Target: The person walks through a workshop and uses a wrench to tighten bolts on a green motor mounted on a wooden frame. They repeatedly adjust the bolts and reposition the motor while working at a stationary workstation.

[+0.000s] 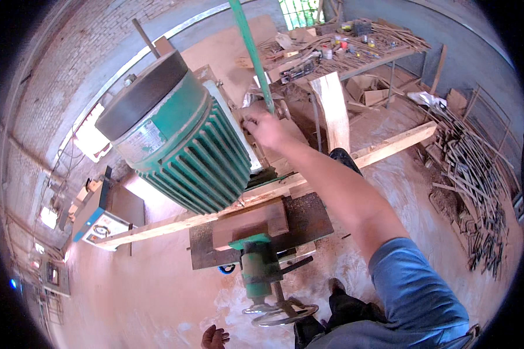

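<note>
My right hand (266, 129) reaches forward to the machine, beside the ribbed green motor (198, 157). Its fingers are closed against a small part at the machine's side; what they grip is hidden. Just beyond them is the lower end of a long green lever (251, 49). My left hand (214, 337) hangs low at the bottom edge, fingers loosely curled and apart, holding nothing. A long timber beam (390, 146) lies across the machine under the motor. Nearer me, a metal handwheel (285, 314) sits below a green clamp body (256, 273).
An upright pale board (332, 110) stands right of my hand. Behind it is a cluttered workbench (367, 63). Scrap wood strips (471, 180) are heaped on the right-hand floor. A cabinet-like machine (108, 218) stands at the left, by the beam's end.
</note>
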{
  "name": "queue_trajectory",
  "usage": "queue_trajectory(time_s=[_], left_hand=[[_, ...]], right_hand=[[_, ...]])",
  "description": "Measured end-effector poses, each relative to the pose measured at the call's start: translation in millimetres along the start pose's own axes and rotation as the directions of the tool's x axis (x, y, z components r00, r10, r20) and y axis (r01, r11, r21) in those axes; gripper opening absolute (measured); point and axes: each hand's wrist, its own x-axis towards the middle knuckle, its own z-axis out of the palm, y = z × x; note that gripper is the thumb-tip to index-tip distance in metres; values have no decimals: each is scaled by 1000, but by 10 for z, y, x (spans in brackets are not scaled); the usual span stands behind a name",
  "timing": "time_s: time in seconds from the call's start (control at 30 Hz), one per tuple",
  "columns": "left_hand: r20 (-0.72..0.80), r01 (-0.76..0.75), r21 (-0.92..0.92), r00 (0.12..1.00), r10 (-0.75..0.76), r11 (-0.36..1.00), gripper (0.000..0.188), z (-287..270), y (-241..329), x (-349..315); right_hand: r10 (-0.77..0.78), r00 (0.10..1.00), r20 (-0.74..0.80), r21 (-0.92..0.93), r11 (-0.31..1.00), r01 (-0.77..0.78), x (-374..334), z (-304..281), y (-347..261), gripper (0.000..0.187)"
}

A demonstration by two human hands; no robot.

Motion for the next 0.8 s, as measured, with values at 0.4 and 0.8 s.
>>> queue_trajectory(time_s=[0.4,0.8], left_hand=[[-143,5,-72,990,-15,997,41,316,-208,-694],[38,-266,-24,963,267,964,26,1091,688,-768]], right_hand=[[281,957,78,789,570,-232,690,-1069,-610,33],[156,645,749,628,145,-765,-1133,-1049,111,28]])
